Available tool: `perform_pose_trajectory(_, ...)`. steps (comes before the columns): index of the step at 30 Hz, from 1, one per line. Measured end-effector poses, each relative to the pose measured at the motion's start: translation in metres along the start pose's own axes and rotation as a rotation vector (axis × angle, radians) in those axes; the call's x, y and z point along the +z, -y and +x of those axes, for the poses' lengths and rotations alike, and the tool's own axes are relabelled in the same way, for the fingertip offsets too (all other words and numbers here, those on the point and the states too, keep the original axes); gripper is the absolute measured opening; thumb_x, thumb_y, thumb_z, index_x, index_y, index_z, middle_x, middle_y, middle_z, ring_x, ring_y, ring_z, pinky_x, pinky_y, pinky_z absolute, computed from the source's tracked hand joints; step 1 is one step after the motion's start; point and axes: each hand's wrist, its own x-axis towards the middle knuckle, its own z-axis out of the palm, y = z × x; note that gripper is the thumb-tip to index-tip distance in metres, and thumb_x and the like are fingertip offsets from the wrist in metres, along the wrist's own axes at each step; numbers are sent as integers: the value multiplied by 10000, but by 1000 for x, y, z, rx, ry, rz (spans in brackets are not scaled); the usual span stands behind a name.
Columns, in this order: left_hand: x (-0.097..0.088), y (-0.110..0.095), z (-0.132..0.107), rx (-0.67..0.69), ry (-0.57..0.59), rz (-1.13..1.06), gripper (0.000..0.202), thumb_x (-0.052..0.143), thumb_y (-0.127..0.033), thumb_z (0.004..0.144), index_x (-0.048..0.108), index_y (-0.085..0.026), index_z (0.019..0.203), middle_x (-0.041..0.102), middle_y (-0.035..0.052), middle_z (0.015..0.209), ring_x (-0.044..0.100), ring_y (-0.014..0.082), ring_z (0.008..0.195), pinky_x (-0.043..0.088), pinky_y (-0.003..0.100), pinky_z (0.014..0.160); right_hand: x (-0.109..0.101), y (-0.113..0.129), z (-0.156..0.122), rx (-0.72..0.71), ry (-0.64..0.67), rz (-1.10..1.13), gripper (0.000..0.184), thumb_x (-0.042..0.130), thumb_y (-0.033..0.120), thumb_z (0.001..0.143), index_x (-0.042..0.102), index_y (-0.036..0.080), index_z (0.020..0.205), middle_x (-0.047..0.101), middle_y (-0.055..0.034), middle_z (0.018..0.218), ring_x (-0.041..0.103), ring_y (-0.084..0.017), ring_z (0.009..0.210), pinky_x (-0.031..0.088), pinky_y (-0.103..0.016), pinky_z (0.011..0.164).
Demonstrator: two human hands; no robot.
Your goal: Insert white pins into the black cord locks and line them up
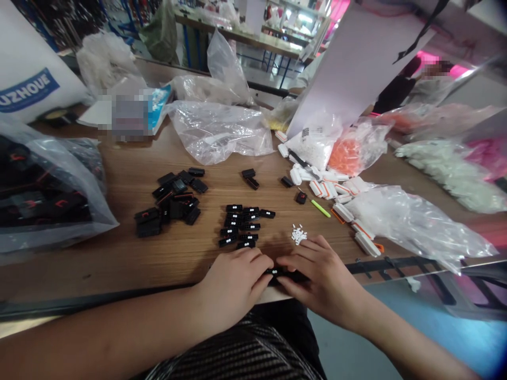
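Observation:
Between my two hands, near the table's front edge, is a small black plastic block (274, 272) with white dots on it. My left hand (241, 274) pinches its left side between thumb and fingers. From the other side my right hand (317, 272) closes on it, its fingers covering that end. Just beyond my right fingers lies a little heap of white pellets (298, 235). Several similar black blocks with paired white dots (233, 216) stand in rough rows past my left hand. Most of the held block is hidden by my fingers.
Black cases (174, 198) are piled to the left, beside a clear bag (47, 190) of dark parts. A lime-green-handled tool (320, 208) lies right of centre. White-and-orange pieces (325, 187), a bag of orange parts (348, 153) and a clear plastic bag (415, 216) crowd the right.

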Motion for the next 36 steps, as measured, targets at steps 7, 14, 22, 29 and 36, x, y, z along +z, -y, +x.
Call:
perform_pose_trajectory(7, -1, -2, -4, 64, -59, -28, 122, 508, -228, 990, 603, -204, 1063, 632, 29, 1052, 620, 189, 938, 525, 352, 812, -4, -13, 10, 19, 36, -64, 115, 632, 217, 881, 681, 197, 779, 671, -2, 734, 587, -165, 738, 322, -339, 761)
perform_pose_trajectory(14, -1, -5, -9, 244, -164, -26, 149, 490, -220, 989, 627, -195, 934, 609, 8, 903, 586, 158, 819, 479, 295, 681, 3, -44, 39, 80, -130, -293, 143, 619, 258, 914, 739, 193, 874, 733, -41, 838, 648, -216, 811, 342, -379, 814)
perform_pose_trajectory(22, 3, 0, -7, 231, -167, -33, 134, 520, -206, 968, 623, -182, 886, 605, 8, 874, 579, 161, 795, 482, 306, 683, 0, -52, 59, 94, -221, -196, 170, 639, 318, 903, 752, 191, 907, 728, 0, 700, 639, -166, 654, 386, -347, 769)
perform_pose_trajectory(29, 5, 0, -7, 227, -198, -80, 133, 533, -190, 957, 629, -175, 867, 614, 8, 865, 591, 147, 783, 498, 289, 697, -25, -106, 104, 404, -156, -369, 258, 558, 232, 864, 761, 196, 1018, 764, -66, 1021, 692, -239, 887, 469, -351, 832)
perform_pose_trajectory(36, 3, 1, -6, 210, -168, -89, 131, 541, -211, 957, 629, -178, 864, 612, 8, 880, 592, 147, 802, 503, 288, 724, -21, -133, 141, 347, -28, -368, 344, 608, 207, 796, 744, 180, 1112, 750, -89, 1097, 680, -271, 995, 490, -352, 858)
